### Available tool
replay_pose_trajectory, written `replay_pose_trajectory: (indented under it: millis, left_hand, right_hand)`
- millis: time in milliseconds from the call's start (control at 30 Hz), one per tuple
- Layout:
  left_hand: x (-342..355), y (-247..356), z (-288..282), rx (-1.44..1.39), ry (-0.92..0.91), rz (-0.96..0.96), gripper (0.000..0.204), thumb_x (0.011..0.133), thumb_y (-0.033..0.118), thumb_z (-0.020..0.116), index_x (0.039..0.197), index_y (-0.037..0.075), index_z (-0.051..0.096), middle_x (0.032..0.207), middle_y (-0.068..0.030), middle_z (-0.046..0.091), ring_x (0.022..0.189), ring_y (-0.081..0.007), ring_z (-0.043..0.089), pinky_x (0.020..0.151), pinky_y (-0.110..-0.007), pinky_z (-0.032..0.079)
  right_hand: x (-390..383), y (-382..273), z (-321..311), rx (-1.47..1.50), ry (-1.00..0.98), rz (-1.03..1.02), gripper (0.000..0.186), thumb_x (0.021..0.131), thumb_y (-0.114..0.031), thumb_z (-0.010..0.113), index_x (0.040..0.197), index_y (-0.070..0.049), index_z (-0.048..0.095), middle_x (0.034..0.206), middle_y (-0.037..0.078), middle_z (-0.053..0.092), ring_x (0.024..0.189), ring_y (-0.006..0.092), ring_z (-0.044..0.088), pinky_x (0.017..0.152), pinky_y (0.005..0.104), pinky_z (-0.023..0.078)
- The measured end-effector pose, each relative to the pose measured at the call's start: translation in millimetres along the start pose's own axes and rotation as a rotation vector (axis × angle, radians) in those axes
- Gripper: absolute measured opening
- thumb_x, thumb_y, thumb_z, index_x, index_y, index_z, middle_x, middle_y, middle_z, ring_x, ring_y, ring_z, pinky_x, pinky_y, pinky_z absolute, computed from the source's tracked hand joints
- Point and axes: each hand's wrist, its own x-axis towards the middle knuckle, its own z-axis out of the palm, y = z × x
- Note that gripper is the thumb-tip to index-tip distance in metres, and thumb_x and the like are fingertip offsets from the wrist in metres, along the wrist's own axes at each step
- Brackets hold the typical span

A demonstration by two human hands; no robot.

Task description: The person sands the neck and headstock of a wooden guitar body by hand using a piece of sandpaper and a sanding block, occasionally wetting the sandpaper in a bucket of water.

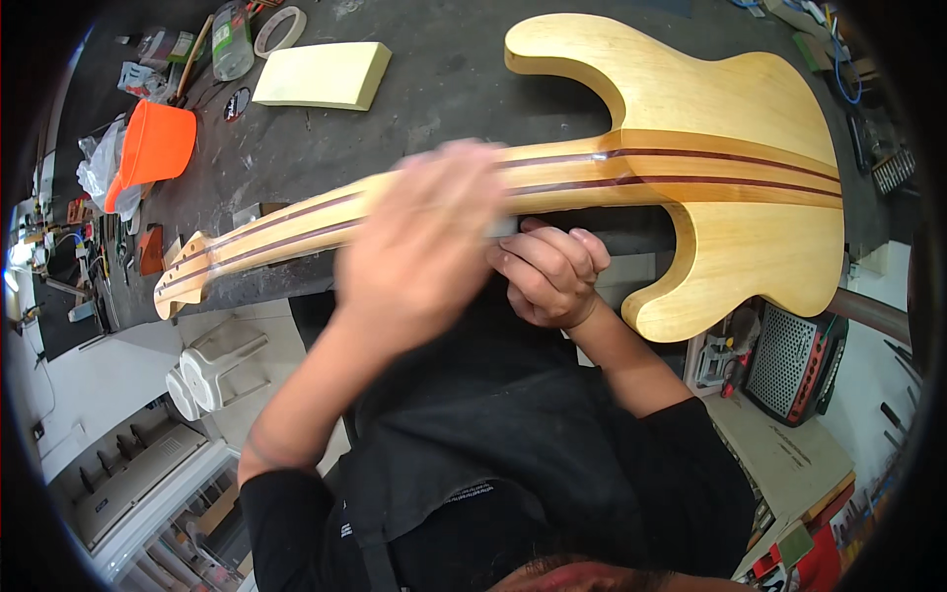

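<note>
A pale wooden electric guitar (750, 99) lies with its back up, its neck running left to a headstock (183, 279). Two dark stripes run along the neck and into the body. My left hand (419, 232) is over the middle of the neck, smeared by motion; its fingers and anything under them cannot be made out. Just right of it, at the neck's near edge, my right hand (554, 268) has its fingers curled closed. A small greyish patch (503, 227) shows by its fingertips, too blurred to name.
On the dark bench (434, 74) are a pale yellow block (323, 77), a tape roll (280, 32), a clear bottle (233, 41) and an orange cup (158, 143). Tools crowd the far left. White stools (212, 367) stand below left; an amplifier (789, 365) is below right.
</note>
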Motion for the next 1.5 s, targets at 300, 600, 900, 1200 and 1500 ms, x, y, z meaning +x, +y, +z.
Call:
replay_pose_trajectory:
  millis: [300, 600, 900, 1200, 1500]
  left_hand:
    - [-28, -25, -37, 0.14, -0.113, -0.055, 0.06, 0.098, 0.0, 0.077, 0.157, -0.002, 0.075, 0.162, -0.0218, 0.075, 0.157, -0.0423, 0.067, 0.134, -0.058, 0.049]
    - [-3, -10, -26, 0.086, -0.092, -0.032, 0.061, 0.093, -0.005, 0.077, 0.154, -0.001, 0.077, 0.16, -0.0212, 0.076, 0.155, -0.0416, 0.069, 0.133, -0.058, 0.051]
    - [33, 19, 15, -0.038, -0.061, 0.039, 0.071, 0.093, 0.001, 0.083, 0.163, 0.002, 0.07, 0.17, -0.0181, 0.069, 0.161, -0.038, 0.064, 0.135, -0.056, 0.049]
    - [47, 38, 37, -0.053, 0.026, 0.002, 0.066, 0.092, -0.004, 0.081, 0.157, 0.0, 0.073, 0.168, -0.0202, 0.071, 0.157, -0.0403, 0.067, 0.132, -0.057, 0.052]
    - [12, 16, 21, 0.053, 0.079, -0.077, 0.057, 0.098, 0.002, 0.08, 0.155, -0.002, 0.075, 0.163, -0.021, 0.074, 0.155, -0.0379, 0.069, 0.135, -0.057, 0.049]
  right_hand:
    - [5, 3, -6, -0.027, -0.013, 0.004, 0.035, 0.105, -0.02, 0.069, 0.138, -0.027, 0.081, 0.137, -0.008, 0.08, 0.131, 0.0122, 0.073, 0.13, 0.044, 0.035]
    - [3, 6, -10, -0.031, -0.015, 0.011, 0.037, 0.104, -0.02, 0.071, 0.138, -0.027, 0.08, 0.136, -0.007, 0.08, 0.132, 0.0116, 0.073, 0.133, 0.0449, 0.033]
    - [-1, 2, 1, 0.016, 0.059, 0.045, 0.035, 0.106, -0.022, 0.069, 0.139, -0.027, 0.08, 0.136, -0.008, 0.08, 0.132, 0.0121, 0.073, 0.133, 0.044, 0.032]
    - [-8, 1, 7, -0.009, 0.072, 0.04, 0.029, 0.103, -0.021, 0.072, 0.13, -0.027, 0.083, 0.131, -0.007, 0.081, 0.124, 0.0151, 0.075, 0.128, 0.043, 0.036]
    - [2, 1, 1, -0.037, 0.028, 0.01, 0.033, 0.101, -0.021, 0.074, 0.132, -0.025, 0.081, 0.134, -0.007, 0.08, 0.132, 0.0145, 0.073, 0.131, 0.0449, 0.034]
